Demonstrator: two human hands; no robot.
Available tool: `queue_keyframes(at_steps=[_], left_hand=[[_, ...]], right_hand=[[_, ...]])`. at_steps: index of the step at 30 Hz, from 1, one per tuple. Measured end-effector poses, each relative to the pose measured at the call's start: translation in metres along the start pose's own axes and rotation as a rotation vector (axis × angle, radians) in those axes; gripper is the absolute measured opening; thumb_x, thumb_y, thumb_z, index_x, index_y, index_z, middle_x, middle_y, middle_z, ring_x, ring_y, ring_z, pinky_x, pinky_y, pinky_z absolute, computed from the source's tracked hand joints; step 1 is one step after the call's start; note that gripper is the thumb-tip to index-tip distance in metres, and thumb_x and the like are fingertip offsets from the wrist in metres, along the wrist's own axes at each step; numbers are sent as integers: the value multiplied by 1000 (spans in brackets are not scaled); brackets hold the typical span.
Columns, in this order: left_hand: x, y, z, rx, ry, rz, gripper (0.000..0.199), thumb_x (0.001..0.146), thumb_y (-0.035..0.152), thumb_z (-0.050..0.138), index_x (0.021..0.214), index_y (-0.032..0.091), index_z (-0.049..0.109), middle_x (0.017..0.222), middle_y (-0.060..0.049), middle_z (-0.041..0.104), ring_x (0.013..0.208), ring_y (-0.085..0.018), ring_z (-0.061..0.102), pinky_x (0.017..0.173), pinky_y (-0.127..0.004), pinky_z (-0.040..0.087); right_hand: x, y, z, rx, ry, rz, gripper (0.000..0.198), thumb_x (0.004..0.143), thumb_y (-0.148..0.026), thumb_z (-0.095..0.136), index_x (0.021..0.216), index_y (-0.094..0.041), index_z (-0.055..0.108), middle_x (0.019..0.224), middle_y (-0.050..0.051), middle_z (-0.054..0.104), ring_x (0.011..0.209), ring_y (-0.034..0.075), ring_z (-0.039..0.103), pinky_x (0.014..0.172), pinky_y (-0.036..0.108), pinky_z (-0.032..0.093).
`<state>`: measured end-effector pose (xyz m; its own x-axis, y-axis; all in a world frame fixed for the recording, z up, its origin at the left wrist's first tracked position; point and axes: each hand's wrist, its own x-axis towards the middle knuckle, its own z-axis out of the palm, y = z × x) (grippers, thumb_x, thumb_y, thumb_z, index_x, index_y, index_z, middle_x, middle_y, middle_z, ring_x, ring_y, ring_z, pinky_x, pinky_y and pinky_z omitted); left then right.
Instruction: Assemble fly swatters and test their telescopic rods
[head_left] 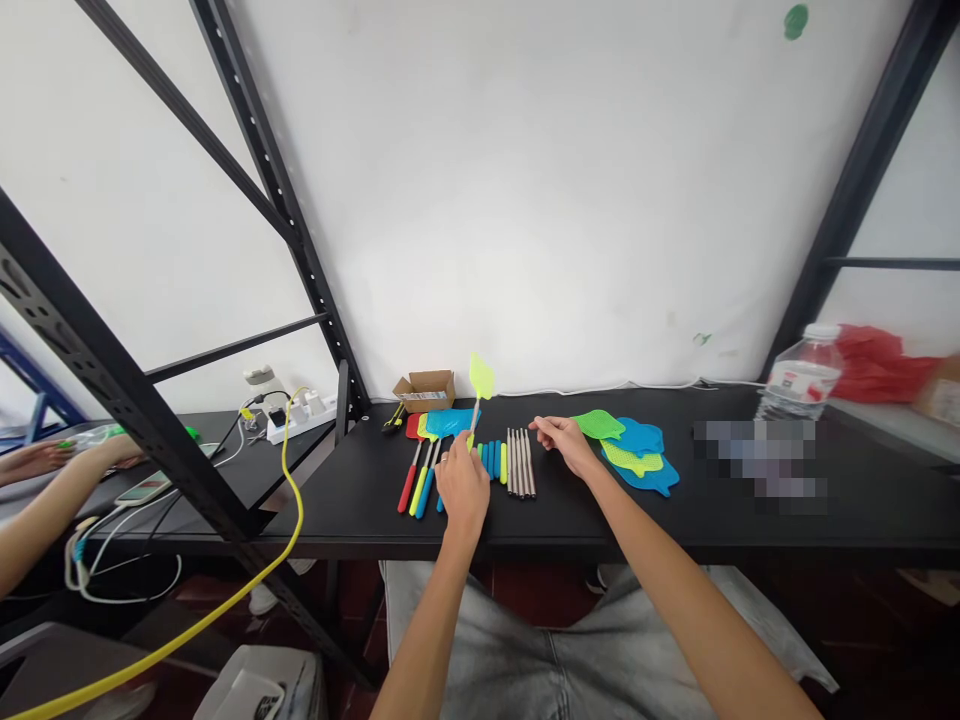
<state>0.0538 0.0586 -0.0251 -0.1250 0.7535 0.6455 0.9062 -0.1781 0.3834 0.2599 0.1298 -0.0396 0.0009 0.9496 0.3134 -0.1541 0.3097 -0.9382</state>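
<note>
My left hand (463,485) is closed round the handle of a yellow fly swatter (481,378), whose head points up and away from me. To its left lie assembled fly swatters with red, yellow and blue handles (425,492). Loose green, blue and yellow handles (493,460) sit in a row between my hands, beside several metal telescopic rods (520,463). My right hand (564,440) is held just right of the rods with its fingertips pinched together; whether anything is between them is too small to see. Right of it are loose green, blue and yellow swatter heads (634,450).
A small open cardboard box (426,390) stands by the wall on the black table (577,515). At the right is a clear plastic bottle (802,375) near red plastic (874,370). A yellow cable (296,500) hangs past the rack post. A co-worker's arms (52,490) are at far left.
</note>
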Motion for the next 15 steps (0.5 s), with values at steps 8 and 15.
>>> queue_keyframes(at_steps=[8,15], left_hand=[[-6,-4,9,310,-1,-42,45,85,10,43,127,18,56,103,-14,60,102,-30,55,85,-41,37],[-6,-1,10,406,-96,-88,43,84,11,45,124,20,61,105,-13,58,103,-30,53,86,-41,36]], right_hand=[[1,1,-1,23,-4,1,39,73,-56,70,76,-17,75,61,2,59,53,10,47,48,24,36],[0,-2,-1,16,-17,16,42,74,-57,69,78,-15,74,62,2,57,54,10,46,51,25,35]])
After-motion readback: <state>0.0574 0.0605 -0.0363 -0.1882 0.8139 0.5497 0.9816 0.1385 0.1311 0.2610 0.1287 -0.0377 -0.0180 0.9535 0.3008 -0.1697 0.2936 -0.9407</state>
